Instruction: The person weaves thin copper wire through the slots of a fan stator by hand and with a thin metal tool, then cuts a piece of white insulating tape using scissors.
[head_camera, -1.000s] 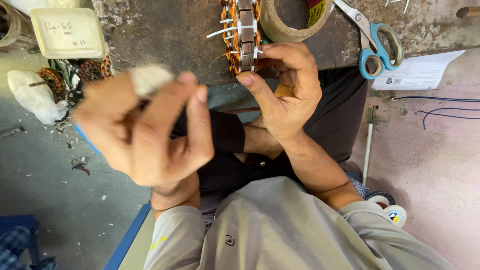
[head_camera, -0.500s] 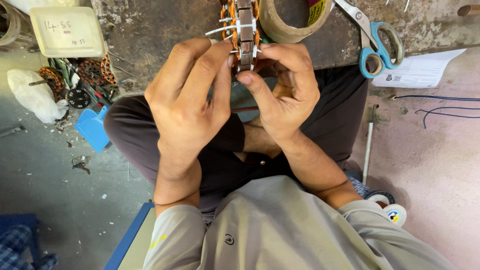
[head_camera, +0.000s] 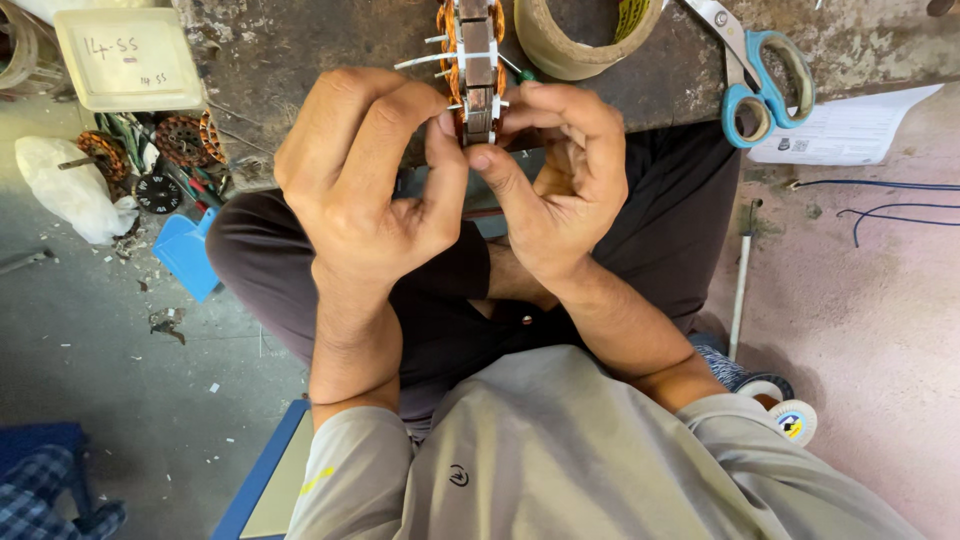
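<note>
Left hand (head_camera: 370, 180) and right hand (head_camera: 555, 175) both pinch the motor winding (head_camera: 472, 60) at the bench edge (head_camera: 300, 60). Risk: thumb pressure could nick copper wire or shift the white insulation strips.

"What moved?"

"The left hand (head_camera: 375, 180). A second ago it was lifted up near the camera, away from the worktop (head_camera: 300, 50), with something small and pale in its fingers."

"And now?"

"Now it is down by the motor part with orange wire (head_camera: 472, 55). Its thumb presses the near end, right beside the right hand (head_camera: 555, 185). The pale thing can't be seen anymore."
</note>
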